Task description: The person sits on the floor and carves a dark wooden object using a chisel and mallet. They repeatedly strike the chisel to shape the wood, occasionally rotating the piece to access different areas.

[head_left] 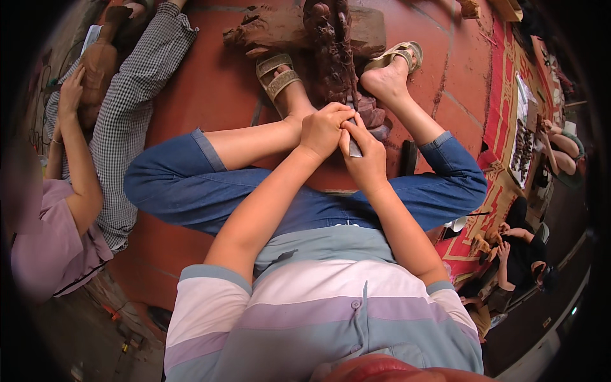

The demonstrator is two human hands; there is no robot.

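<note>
Clearly, the fingers of both hands are curled tight and pressed together in the upper middle of the frame. The right hand (364, 153) is closed around a narrow grey metal blade tool (354, 148), of which only a short flat part shows between the fingers. The left hand (323, 129) is closed too, and it lies over the right thumb and the top of the tool; I cannot tell if it grips the tool itself or only presses on it. The tip of the tool is hidden behind the fingers.

Both hands touch the lower end of a tall dark brown carved wooden figure (332, 51), which stands between the person's two feet in beige strap sandals (277, 74). The figure already shows many deep carved shapes along its length, so I judge that most rough cutting is done and that the work is now on details at the base. How much is left there I cannot see.

Behind the figure lies a rough brown wood block (267, 32) on the red tiled floor (210, 89). At the left of the frame another person in a checked garment (127, 108) holds a brown wooden piece (95, 70).
</note>
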